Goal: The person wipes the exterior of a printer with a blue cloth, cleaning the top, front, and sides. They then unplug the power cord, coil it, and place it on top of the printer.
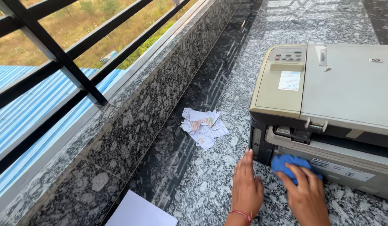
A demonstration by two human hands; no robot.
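Observation:
A grey-and-beige printer sits on the speckled granite floor. My right hand presses a blue cloth against the printer's lower front edge, fingers curled over it. My left hand lies flat on the floor just left of the cloth, fingers together, holding nothing, with a red thread band at the wrist.
A pile of crumpled printed paper scraps lies on the floor left of the printer. A white sheet shows at the bottom edge. A low granite ledge with black metal railing runs along the left; blue corrugated roofing lies beyond.

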